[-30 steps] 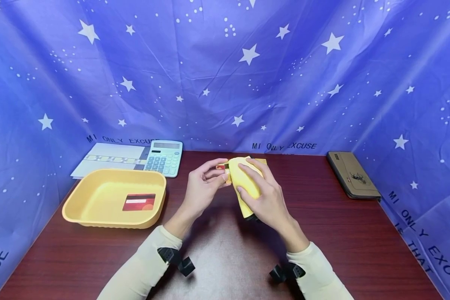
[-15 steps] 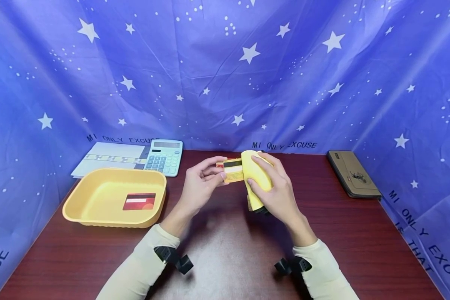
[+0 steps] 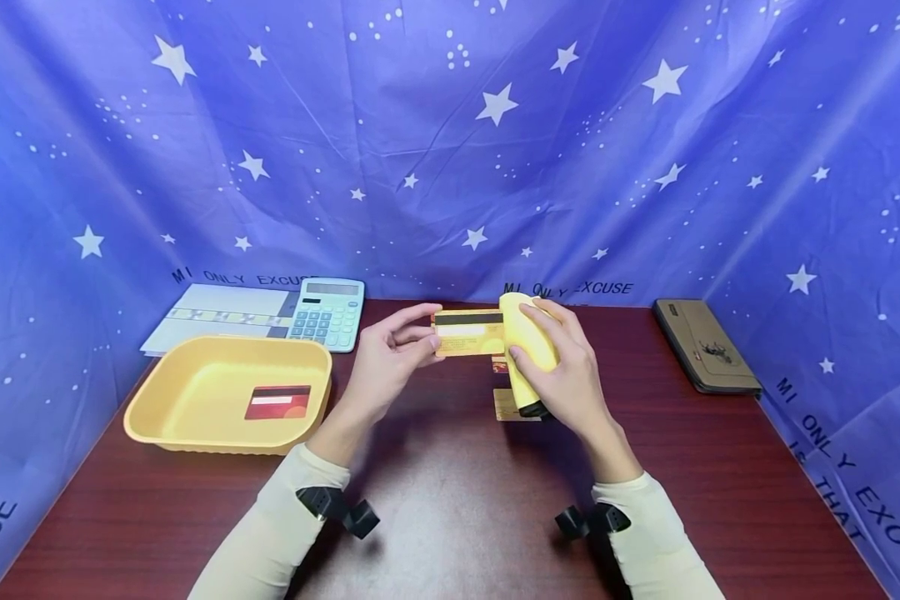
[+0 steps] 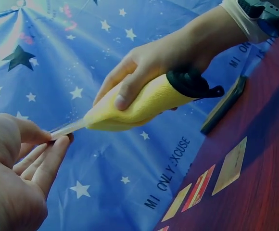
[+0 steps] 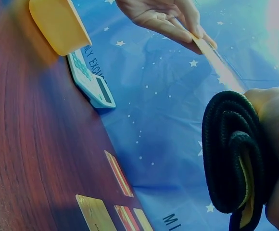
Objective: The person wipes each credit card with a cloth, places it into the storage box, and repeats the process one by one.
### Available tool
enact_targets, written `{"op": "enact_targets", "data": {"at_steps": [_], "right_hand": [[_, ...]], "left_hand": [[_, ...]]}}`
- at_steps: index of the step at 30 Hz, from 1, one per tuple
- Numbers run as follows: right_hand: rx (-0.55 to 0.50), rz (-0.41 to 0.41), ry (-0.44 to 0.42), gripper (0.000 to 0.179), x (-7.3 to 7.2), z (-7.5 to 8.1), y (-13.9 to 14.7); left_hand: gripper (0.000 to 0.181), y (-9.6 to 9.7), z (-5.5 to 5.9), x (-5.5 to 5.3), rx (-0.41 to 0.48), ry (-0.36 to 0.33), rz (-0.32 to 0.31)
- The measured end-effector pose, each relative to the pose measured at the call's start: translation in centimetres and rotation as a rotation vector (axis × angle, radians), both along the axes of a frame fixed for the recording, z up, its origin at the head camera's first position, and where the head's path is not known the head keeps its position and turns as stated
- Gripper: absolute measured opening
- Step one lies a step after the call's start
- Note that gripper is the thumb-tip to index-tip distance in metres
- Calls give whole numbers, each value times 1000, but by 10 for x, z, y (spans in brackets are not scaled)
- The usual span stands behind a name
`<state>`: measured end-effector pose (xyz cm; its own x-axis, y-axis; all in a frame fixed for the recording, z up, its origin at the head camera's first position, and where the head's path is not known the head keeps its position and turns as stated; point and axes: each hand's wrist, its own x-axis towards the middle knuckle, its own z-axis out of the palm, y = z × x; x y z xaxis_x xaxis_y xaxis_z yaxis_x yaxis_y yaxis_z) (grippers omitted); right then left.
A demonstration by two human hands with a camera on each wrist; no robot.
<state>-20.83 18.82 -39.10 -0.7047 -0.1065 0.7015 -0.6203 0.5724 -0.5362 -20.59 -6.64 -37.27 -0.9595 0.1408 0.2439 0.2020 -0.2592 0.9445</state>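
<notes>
My left hand (image 3: 390, 358) pinches the left end of a yellow bank card (image 3: 467, 335) between thumb and fingers. The card's back faces the head camera, with a dark magnetic stripe and a white strip. Around its right end my right hand (image 3: 570, 367) grips a folded yellow cloth (image 3: 523, 346), whose black underside and layered folds show in the right wrist view. The cloth hides that end of the card. Both are held up above the table. Below lie several more cards, among them a gold card (image 5: 96, 214) and a red striped card (image 4: 198, 187).
At the left stands a yellow plastic basin (image 3: 146, 429) with a red bank card (image 3: 277, 402) inside. Behind it are a light blue calculator (image 3: 330, 317) and a white box or folder (image 3: 217, 312). A brown zip wallet (image 3: 705, 348) lies at the table's right edge.
The cloth has slid right along the card with my right hand, uncovering more of its back. My left hand has shifted slightly left. Cards on the table have come into sight below the cloth.
</notes>
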Motion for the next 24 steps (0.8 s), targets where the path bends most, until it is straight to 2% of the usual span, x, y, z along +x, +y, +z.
{"op": "enact_targets", "data": {"at_steps": [5,12,17,21,24], "right_hand": [[-11,1,-3,59,-1,0,2],[-86,41,-42,58,1,3,2],[-88,39,-72,57,2,2,0],[-76,28,-69,58,2,2,1],[-74,26,-67,58,1,2,1]], "left_hand": [[45,-8,7,0,10,-6,29],[46,-34,23,2,33,47,83],[47,-67,29,11,-77,32,107],[44,-100,29,14,-229,14,129],[43,-126,26,16,-300,6,154]]}}
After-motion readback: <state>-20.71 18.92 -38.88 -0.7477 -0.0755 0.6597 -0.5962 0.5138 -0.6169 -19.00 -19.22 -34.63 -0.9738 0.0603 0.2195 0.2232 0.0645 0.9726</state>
